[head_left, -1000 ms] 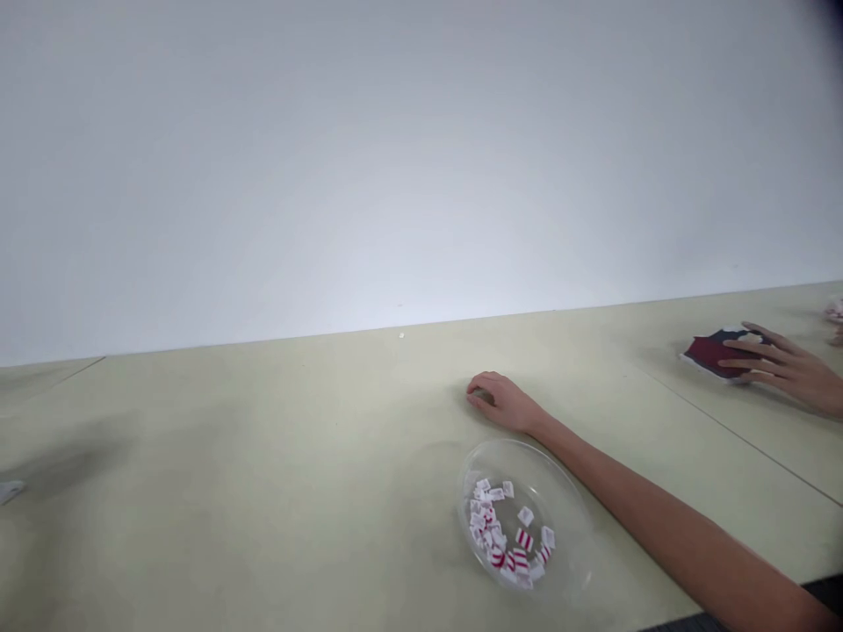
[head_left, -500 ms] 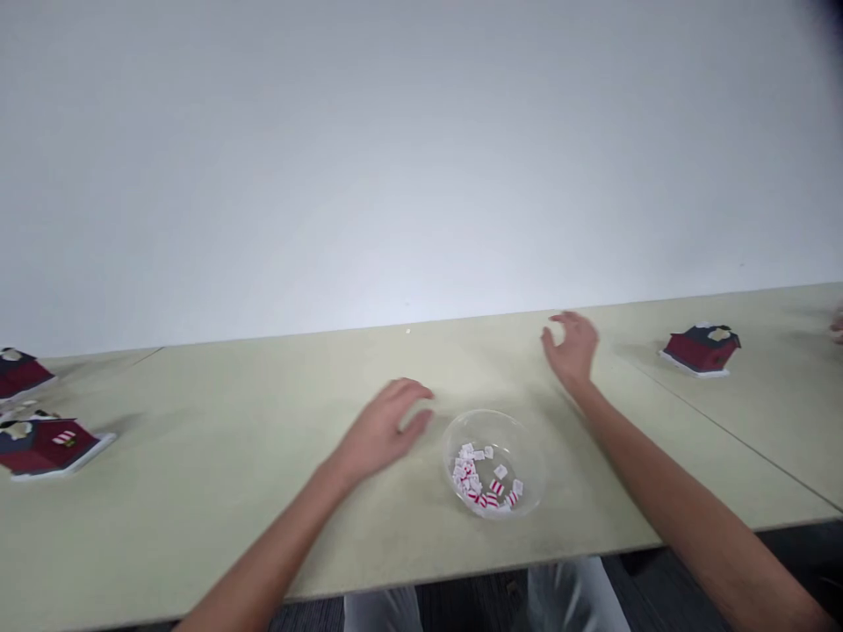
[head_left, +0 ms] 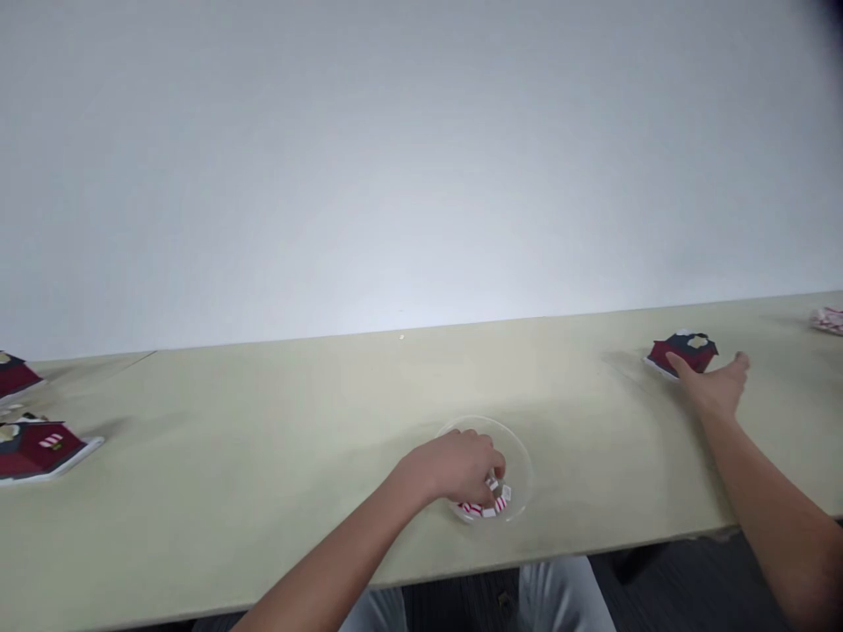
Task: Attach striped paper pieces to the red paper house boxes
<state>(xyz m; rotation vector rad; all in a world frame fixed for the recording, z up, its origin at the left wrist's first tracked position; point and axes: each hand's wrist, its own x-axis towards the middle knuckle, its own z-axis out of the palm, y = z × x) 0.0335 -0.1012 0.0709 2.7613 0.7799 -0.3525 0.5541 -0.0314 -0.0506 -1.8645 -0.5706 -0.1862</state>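
Note:
My left hand (head_left: 464, 465) reaches down into a clear plastic bowl (head_left: 525, 461), its fingers pinched at a small white piece (head_left: 493, 484). Several small square pieces, white and red-and-white striped (head_left: 500, 504), lie in the bowl around the fingertips; my hand hides the rest. Off to the right, my right hand (head_left: 715, 382) is open, thumb and fingers spread at the near side of a small dark red model house (head_left: 685, 353) with a dark roof and white base. Whether the thumb touches the house, I cannot tell.
Two more red model houses stand at the left, a nearer one (head_left: 46, 448) and a farther one (head_left: 17, 376). A pink-and-white item (head_left: 828, 319) lies at the far right. The pale table (head_left: 263, 456) meets a plain wall (head_left: 395, 175) behind.
My left hand has moved right and down into the bowl, its fingers closing on a piece. My right hand has swung right to the model house. A pink-and-white item now shows at the right edge.

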